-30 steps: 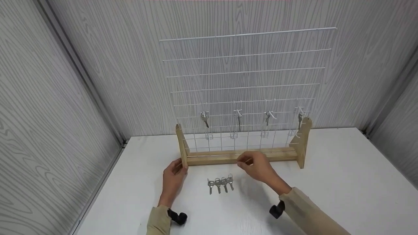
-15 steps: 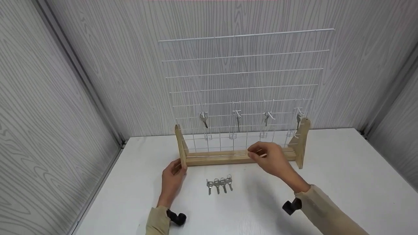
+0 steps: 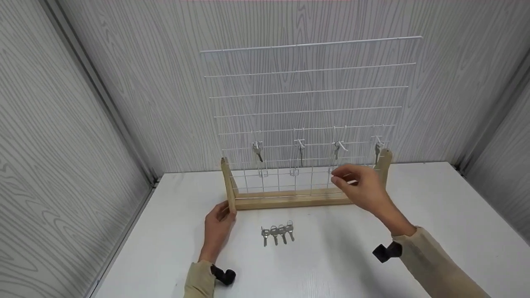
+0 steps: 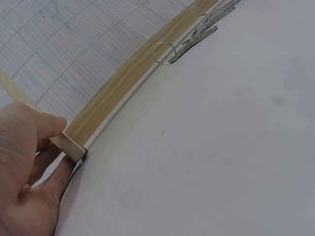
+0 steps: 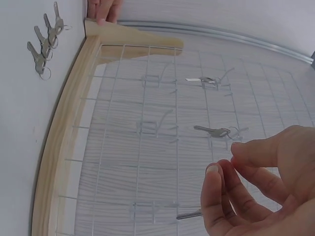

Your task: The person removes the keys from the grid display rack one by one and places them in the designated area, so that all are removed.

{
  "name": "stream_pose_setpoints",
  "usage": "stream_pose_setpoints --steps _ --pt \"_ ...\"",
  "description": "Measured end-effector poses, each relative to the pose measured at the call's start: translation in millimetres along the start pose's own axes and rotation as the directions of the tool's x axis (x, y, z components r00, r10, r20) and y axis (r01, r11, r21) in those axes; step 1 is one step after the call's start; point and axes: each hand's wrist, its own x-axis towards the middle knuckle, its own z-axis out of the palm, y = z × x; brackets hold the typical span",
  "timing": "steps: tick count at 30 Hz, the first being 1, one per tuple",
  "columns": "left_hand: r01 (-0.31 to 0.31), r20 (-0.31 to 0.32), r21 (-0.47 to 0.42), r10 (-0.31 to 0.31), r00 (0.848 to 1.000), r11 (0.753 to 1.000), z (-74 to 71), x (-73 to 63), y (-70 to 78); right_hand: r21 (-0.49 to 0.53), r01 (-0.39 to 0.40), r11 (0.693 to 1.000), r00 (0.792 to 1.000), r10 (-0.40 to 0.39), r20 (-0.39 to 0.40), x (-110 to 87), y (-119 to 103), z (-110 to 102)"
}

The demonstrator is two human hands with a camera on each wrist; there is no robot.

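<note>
White worktop, matte, soft shadow under the right arm. Pale grey wood-grain panels behind, at left and at right; dark metal strip up the left corner. White wire grid stands tilted in a wooden base near the worktop's rear edge. Upper row of hooks: four keys, one each. Loose keys, four with rings, lie in a row on the worktop in front of the base. Left hand grips the base's left end piece, fingers bent round it. Right hand in front of the grid's lower right, fingers bent, tips close together; can't tell if anything is pinched. Beige sleeves, black device at each wrist.
</note>
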Motion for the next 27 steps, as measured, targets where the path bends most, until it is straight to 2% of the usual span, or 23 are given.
stream_pose_setpoints --steps 6,14,21,27 --pt "-0.002 0.008 -0.001 0.002 1.0 1.0 -0.3 0.6 -0.2 -0.003 -0.013 1.0 0.999 0.013 -0.032 3.3 -3 -19" --pt "0.0 0.011 -0.004 0.0 1.0 1.0 -0.2 -2.6 1.0 -0.054 -0.038 0.998 0.995 0.032 -0.092 2.9 -3 -45" --pt "-0.014 0.007 -0.039 0.015 1.0 0.999 0.2 -3.6 -0.5 -0.024 -0.026 0.999 0.989 0.022 -0.148 7.2 -4 -62" --pt "-0.013 0.0 -0.025 0.013 1.0 1.0 0.0 -3.4 1.1 -0.008 -0.042 0.999 0.983 0.04 -0.181 11.6 -1 -72"
